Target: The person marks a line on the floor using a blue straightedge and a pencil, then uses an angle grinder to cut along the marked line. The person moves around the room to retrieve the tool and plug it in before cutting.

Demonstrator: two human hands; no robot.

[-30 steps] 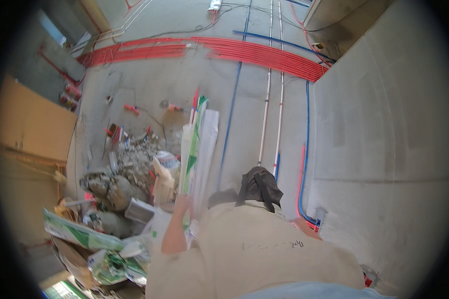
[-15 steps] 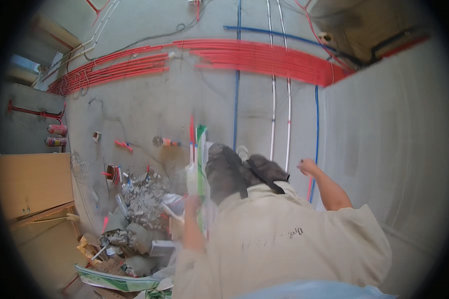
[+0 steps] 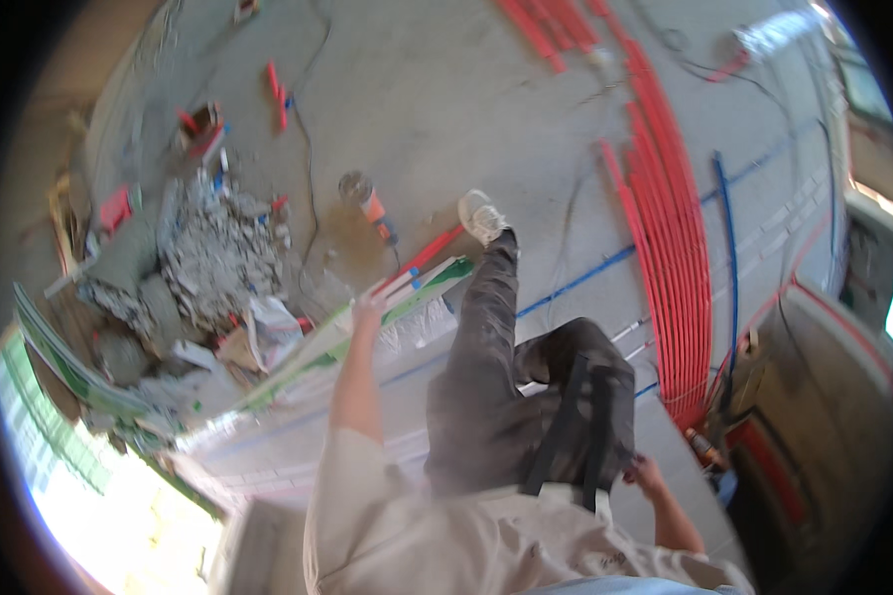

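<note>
My left hand (image 3: 368,312) is out in front of my left side, blurred by motion. In the picture it overlaps long green and white strips (image 3: 308,369) and the end of a red pipe (image 3: 435,246) with white and blue parts. Whether it touches them, or holds anything, I cannot tell. Low beside my right thigh is my right hand (image 3: 647,478), its fingers curled in. Anything inside those fingers is hidden. One white shoe (image 3: 482,218) is stretched forward on the concrete floor, and the other leg is bent.
Grey rubble (image 3: 223,248), sacks and scraps lie in a heap at left. An orange and dark cylindrical thing (image 3: 372,206) is on the floor ahead. Red pipes (image 3: 665,258) run in a wide band at right, near a blue pipe (image 3: 724,228). A bright opening (image 3: 119,496) is at lower left.
My view has turned left, so the red pipe band now runs down the right side. One leg has come forward. My right hand has dropped back beside my thigh; the left is further forward.
</note>
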